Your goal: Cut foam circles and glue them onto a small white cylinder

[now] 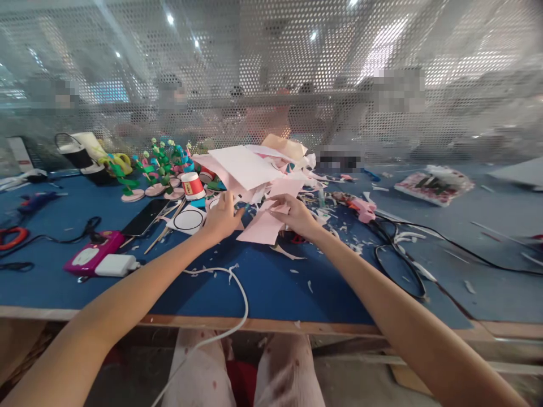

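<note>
One red/wht cup (193, 187), conts hidden | R grip (297, 215) holds pink sheet (259, 228)

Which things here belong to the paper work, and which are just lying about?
Probably in the job:
pink paper sheet, in the right hand
white paper with drawn circle

Apparently just lying about:
black smartphone
magenta power strip
white charger
</note>
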